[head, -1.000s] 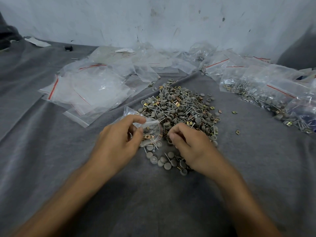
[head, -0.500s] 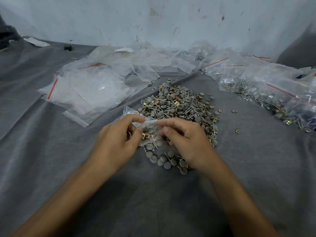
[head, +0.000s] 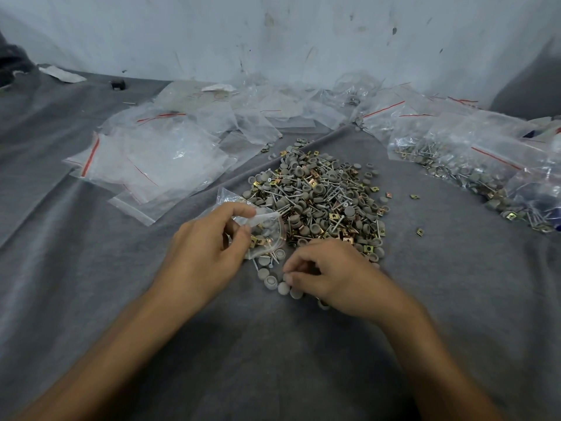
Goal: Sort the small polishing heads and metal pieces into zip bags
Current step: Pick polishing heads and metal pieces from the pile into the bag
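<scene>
Grey felt-like cloth (head: 121,299) covers the work surface, and on it sits the mixed pile (head: 321,202) of grey polishing heads, brass-coloured square metal pieces and thin pins; the left hand (head: 206,256) pinches the mouth of a small zip bag (head: 267,232) between thumb and forefinger, a few heads and square pieces already showing through the plastic; the right hand (head: 328,275) is curled low over a short row of loose heads (head: 273,279) just in front of the pile, fingertips narrowed together as if nipping one, though whether a piece is actually held cannot be told. To do this step well, the bag mouth should be kept spread and tilted toward the picking hand; one piece at a time should be taken by its rim; the carry is short, the bag lying just beside the row. Empty bags (head: 151,159) lie to the left; filled bags (head: 473,165) lie to the right.
</scene>
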`<action>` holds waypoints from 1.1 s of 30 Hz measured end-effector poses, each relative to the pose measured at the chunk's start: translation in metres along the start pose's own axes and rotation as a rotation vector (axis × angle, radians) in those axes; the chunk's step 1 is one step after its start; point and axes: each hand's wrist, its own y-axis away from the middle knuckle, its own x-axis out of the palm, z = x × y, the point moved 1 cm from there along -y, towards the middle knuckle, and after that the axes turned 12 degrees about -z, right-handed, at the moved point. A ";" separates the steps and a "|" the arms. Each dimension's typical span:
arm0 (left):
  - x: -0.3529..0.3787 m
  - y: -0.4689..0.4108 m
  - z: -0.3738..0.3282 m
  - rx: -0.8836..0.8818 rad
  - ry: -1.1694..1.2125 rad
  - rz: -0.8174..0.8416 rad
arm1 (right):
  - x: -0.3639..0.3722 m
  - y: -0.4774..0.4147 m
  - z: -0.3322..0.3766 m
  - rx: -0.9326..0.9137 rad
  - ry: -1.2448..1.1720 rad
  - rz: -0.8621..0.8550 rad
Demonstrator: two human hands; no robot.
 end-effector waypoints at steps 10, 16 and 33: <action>0.000 0.000 -0.001 -0.017 -0.018 0.018 | 0.008 -0.011 0.015 0.082 -0.340 -0.352; 0.000 -0.001 -0.001 -0.010 -0.023 0.006 | 0.014 -0.012 0.019 0.122 -0.431 -0.331; 0.001 -0.001 0.002 -0.003 0.005 -0.004 | 0.010 0.004 0.015 -0.008 -0.052 -0.035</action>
